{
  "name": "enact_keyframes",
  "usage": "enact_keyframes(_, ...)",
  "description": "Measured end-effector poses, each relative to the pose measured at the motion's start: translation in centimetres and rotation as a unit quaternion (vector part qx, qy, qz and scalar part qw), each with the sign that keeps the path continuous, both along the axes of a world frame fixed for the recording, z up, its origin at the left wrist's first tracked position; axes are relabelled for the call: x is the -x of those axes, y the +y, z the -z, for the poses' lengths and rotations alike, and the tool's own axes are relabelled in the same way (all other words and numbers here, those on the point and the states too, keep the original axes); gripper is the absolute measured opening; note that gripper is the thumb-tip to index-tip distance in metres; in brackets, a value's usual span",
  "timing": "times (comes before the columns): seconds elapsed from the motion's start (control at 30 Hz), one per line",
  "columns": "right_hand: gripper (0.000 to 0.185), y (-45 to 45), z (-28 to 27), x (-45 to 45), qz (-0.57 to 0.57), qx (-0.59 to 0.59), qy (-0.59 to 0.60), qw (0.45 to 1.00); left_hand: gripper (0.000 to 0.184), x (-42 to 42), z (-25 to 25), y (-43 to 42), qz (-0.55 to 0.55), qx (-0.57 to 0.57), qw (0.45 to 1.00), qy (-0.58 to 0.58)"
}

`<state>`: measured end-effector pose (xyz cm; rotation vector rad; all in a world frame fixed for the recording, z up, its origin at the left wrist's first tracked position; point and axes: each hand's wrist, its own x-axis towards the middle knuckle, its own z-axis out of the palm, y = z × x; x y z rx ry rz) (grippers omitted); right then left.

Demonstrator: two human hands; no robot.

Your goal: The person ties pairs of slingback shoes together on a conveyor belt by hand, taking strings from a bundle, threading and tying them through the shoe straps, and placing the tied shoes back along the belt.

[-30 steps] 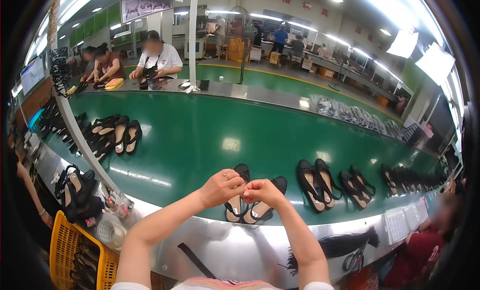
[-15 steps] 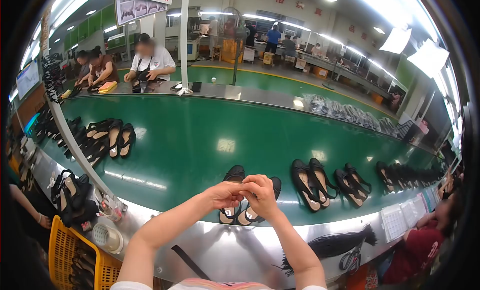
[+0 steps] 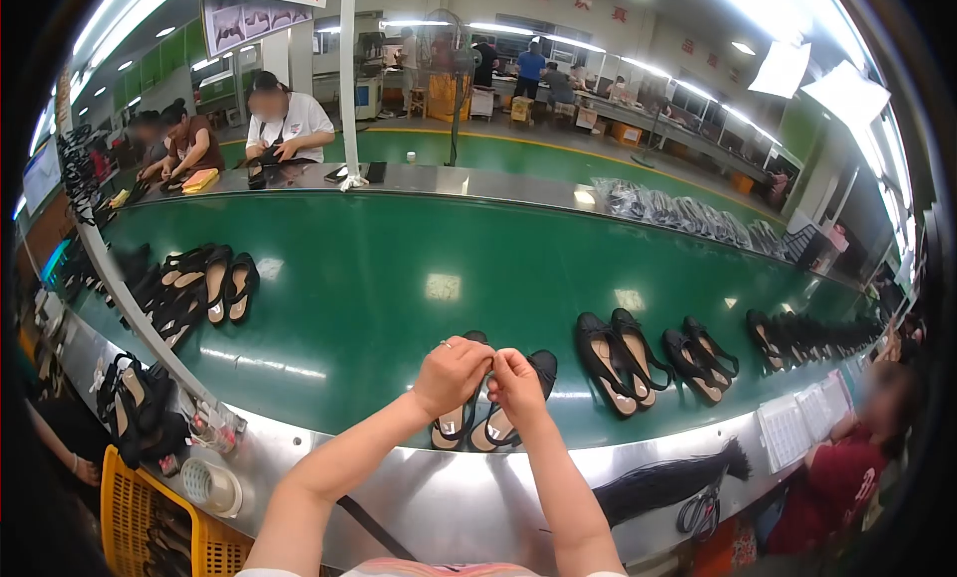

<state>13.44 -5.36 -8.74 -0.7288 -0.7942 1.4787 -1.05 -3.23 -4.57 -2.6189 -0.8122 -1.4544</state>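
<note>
Pinching thumb to fingers with left hand [image 3: 451, 378] and right hand [image 3: 517, 388], meeting at the tips, possibly gripping something too small to tell. Hovering above black slingback shoes [image 3: 491, 432] lying on the green surface [image 3: 369, 268].

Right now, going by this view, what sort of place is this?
Probably a shoe factory's finishing or checking line: pairs of black slingback flats stand along what looks like a green conveyor belt, and a person in a white shirt works at the metal ledge across it.
</note>
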Motion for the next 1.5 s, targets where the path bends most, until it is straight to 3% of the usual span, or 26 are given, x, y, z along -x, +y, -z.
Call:
enact_keyframes(0.1,0.012,0.3,-0.1,-2.2,-0.080,-0.001,-0.152,0.985,0.014,0.4,1.6,0.3,0.070,0.027,0.997,-0.033)
enact_keyframes(0.23,0.011,-0.2,-0.1,-3.0,-0.130,-0.013,-0.221,0.966,0.014,0.8,2.7,0.4,0.123,0.049,0.991,-0.027)
enact_keyframes(0.43,0.010,-0.8,0.7,-2.5,-0.110,-0.025,-0.225,0.968,0.012,1.3,2.8,-0.3,0.137,0.112,0.984,-0.008)
enact_keyframes(0.53,0.009,-1.3,0.6,-1.9,-0.075,-0.043,-0.226,0.970,0.012,1.4,3.4,-0.5,0.080,0.105,0.991,0.019)
enact_keyframes(0.57,0.009,-1.4,0.6,-1.8,-0.075,-0.044,-0.227,0.970,0.011,1.5,3.7,-0.5,0.082,0.204,0.975,0.017)
enact_keyframes(0.6,0.007,-1.6,0.6,-1.7,-0.045,-0.069,-0.223,0.971,0.012,1.6,3.9,-0.5,0.083,0.301,0.950,0.014)
enact_keyframes(0.63,0.006,-1.8,0.6,-1.6,-0.015,-0.093,-0.219,0.971,0.015,1.6,4.0,-0.5,0.153,0.550,0.816,-0.091)
enact_keyframes(0.67,0.004,-2.0,0.4,-1.2,0.031,-0.098,-0.240,0.965,0.015,1.5,4.3,0.0,0.208,0.630,0.736,-0.135)
enact_keyframes(0.7,0.003,-2.2,0.3,-0.8,0.077,-0.101,-0.260,0.957,0.015,1.5,4.7,0.3,0.258,0.700,0.642,-0.177)
enact_keyframes(0.73,0.006,-2.3,0.4,-0.4,0.109,-0.119,-0.265,0.951,0.015,1.2,5.4,0.3,0.241,0.734,0.587,-0.241)
enact_keyframes(0.8,0.012,-2.9,-0.4,0.0,0.118,-0.123,-0.266,0.949,0.018,1.0,5.0,0.0,0.243,0.760,0.532,-0.284)
enact_keyframes(0.87,0.013,-2.9,-0.1,-0.2,0.145,-0.142,-0.270,0.941,0.018,0.4,4.7,-0.6,0.207,0.761,0.537,-0.300)
enact_keyframes(1.03,0.009,-3.0,0.3,-0.7,0.160,-0.075,-0.211,0.961,0.016,-1.1,4.1,-1.5,0.165,0.706,0.619,-0.301)
enact_keyframes(1.13,0.012,-2.6,0.4,-1.2,0.158,-0.042,-0.161,0.973,0.023,-2.4,5.0,-1.4,0.167,0.610,0.735,-0.245)
enact_keyframes(1.2,0.013,-2.3,0.2,-1.8,0.139,-0.024,-0.110,0.984,0.024,-3.3,4.4,-1.6,0.218,0.625,0.729,-0.174)
enact_keyframes(1.23,0.012,-2.2,-0.1,-2.2,0.130,-0.016,-0.075,0.988,0.022,-4.5,6.6,-1.2,0.241,0.597,0.730,-0.228)
enact_keyframes(1.3,0.011,-1.8,-0.6,-3.5,0.131,-0.015,-0.019,0.991,0.023,-3.9,5.7,-0.7,0.113,0.502,0.855,-0.066)
enact_keyframes(1.43,0.010,-1.7,-1.4,-5.7,0.167,-0.024,-0.057,0.984,0.033,-3.1,5.4,-0.8,-0.001,0.437,0.898,0.047)
enact_keyframes(1.5,0.014,-1.6,-1.2,-5.6,0.164,0.035,-0.190,0.967,0.032,-3.6,6.1,-0.6,0.017,0.417,0.907,0.061)
